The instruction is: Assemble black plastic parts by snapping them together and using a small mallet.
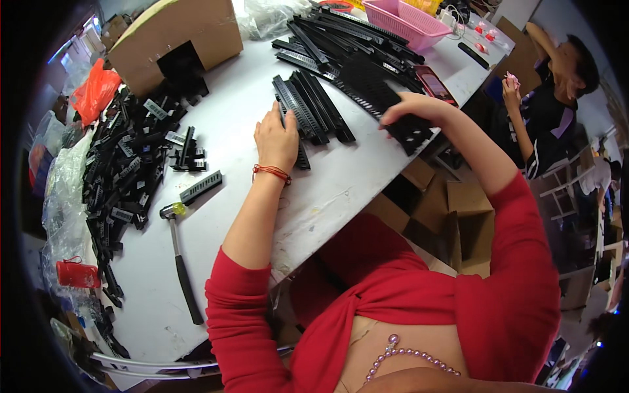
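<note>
My left hand [276, 139] is at the left edge of a small group of long black slotted plastic strips [316, 108] lying side by side on the white table. Its thumb and fingers are closed about the leftmost strip [302, 157], whose near end shows beside my wrist. Farther right, my right hand [416, 110] grips a wide black perforated plastic panel [370, 82]. That panel slants from the heap of black strips [350, 36] toward the table's front edge, its near end hanging under my hand. My right fingertips are partly hidden beneath it.
A yellow-headed hammer [180, 262] lies left of my arm, near a short slotted piece [201, 187]. Many small black parts [128, 164] are piled at left below a cardboard box [177, 39]. A pink basket [406, 23] and red phone [435, 85] are at right. Another person [547, 98] sits beyond.
</note>
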`<state>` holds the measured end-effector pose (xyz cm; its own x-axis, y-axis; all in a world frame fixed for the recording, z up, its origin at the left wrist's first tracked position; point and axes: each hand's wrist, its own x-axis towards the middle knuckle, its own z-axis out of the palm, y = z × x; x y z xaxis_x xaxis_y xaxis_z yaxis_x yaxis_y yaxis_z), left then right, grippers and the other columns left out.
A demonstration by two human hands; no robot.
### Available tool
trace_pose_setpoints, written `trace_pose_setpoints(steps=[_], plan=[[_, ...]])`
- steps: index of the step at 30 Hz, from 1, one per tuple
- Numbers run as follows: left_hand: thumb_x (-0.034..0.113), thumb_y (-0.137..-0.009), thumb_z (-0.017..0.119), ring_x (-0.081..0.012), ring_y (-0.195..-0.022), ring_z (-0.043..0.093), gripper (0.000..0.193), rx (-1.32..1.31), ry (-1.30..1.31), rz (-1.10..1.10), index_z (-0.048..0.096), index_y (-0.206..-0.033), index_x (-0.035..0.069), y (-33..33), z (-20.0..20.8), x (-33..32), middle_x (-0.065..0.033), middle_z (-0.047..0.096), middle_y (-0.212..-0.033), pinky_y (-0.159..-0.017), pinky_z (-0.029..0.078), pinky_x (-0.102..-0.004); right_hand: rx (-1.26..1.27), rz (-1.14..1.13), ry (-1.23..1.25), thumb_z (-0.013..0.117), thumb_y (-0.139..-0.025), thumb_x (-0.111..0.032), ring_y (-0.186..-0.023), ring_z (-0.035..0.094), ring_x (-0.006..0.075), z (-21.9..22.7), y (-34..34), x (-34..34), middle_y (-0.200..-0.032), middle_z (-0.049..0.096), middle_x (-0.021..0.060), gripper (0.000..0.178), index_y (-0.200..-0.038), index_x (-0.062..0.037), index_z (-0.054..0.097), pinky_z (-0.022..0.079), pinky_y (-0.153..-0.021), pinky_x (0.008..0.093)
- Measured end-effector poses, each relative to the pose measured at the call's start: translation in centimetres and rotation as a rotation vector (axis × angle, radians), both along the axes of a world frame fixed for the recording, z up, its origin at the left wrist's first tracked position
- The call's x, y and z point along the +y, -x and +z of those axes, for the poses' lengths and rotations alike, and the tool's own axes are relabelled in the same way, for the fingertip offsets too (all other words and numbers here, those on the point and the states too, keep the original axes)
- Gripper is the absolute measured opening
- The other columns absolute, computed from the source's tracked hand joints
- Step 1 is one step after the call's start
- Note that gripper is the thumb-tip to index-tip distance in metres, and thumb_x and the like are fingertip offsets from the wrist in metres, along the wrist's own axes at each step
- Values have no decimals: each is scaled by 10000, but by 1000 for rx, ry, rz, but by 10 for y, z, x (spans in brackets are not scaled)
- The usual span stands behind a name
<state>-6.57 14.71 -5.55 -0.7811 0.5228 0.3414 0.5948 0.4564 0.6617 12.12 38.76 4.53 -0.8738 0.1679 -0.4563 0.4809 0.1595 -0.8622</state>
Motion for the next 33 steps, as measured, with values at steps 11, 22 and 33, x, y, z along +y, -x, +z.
trace_pose_setpoints(steps=[11,22,33], plan=[[436,-1043,350,-418,-1369,389,657,-131,-135,120,378,-1466,-66,14,7,-3,-284,459,-1443,-1159,263,-460,157,304,-403,737,-670,-731,-1408,350,426,-26,202,-72,-1491,335,360,1250,-1477,116,294,301,-1141,494],[350,-1041,385,-375,-1398,381,618,-252,-208,290,317,-1502,-55,34,19,-29,-257,403,-1511,-1171,277,-403,574,-141,-105,546,-1009,-419,-1304,502,231,-70,169,-98,-1413,536,182,586,-1438,-24,490,373,-1085,325],[279,-1041,392,-323,-1357,476,534,-236,-279,287,403,-1465,-46,35,21,-32,-229,478,-1472,-1129,349,-340,477,11,-1471,647,-911,-266,-1282,505,366,-91,218,-28,-1399,524,250,655,-1451,15,406,426,-1057,424]])
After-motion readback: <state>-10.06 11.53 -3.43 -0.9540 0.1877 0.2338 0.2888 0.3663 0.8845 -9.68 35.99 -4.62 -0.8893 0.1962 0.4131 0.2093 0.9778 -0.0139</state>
